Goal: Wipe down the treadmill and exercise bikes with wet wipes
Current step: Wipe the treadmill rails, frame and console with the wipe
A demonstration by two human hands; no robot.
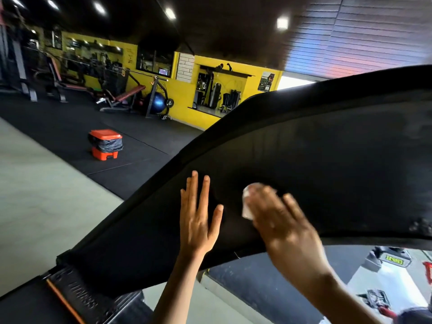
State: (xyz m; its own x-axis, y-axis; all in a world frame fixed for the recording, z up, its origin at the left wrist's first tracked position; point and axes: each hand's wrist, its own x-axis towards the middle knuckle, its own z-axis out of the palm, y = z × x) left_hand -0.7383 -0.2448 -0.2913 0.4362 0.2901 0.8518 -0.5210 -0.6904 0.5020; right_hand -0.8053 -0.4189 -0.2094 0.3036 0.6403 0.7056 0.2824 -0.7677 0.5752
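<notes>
Treadmill panel [327, 171], black and curved, fills the near field. Left hand [198, 216] lies flat on it, fingers straight and spread. Just beside it, right hand [280, 220] presses a white wet wipe [247, 206] against the panel; blur hides whether its fingers curl round the wipe. Beyond, on the floor mat [70, 127]: orange bin [105, 144]. Farthest: blue exercise ball [158, 103], yellow wall [184, 94].

The gym is dim. Ceiling spotlights [170, 13] from 11 to 1 o'clock blow out into white smears, and daylight glares through the doorway [295, 81] at 2 o'clock. The black treadmill console [327, 171] swallows detail. The right hand [287, 228] and wipe [247, 206] are blurred, while the left hand [198, 220] is sharp. Wide-angle distortion bends the edges, and 4 o'clock is overexposed.
</notes>
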